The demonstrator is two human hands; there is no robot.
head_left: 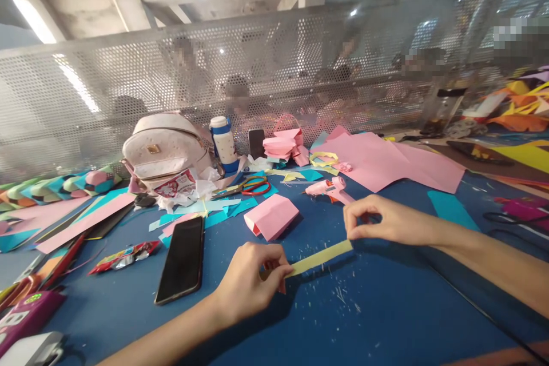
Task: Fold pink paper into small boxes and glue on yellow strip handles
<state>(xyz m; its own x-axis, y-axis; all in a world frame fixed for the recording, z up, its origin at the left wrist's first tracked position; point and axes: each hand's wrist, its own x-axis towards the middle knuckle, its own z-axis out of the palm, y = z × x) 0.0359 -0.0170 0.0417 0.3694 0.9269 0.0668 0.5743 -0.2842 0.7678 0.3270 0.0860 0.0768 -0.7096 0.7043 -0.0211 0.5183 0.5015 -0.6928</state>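
Observation:
A narrow yellow paper strip [321, 258] stretches between both hands just above the blue table [377, 309]. My left hand [251, 283] pinches its lower left end with fingers curled. My right hand [380, 219] pinches the upper right end between thumb and fingertips. A folded pink paper box [271, 216] lies just behind the strip, and a pink glue gun [330, 189] lies beyond my right hand.
A black phone [182, 260] lies left of my left hand, with a snack wrapper [124, 256] beside it. Red scissors [253, 185], a white backpack [163, 151], a bottle [223, 143] and pink sheets [386, 163] sit farther back before a perforated metal screen [274, 68].

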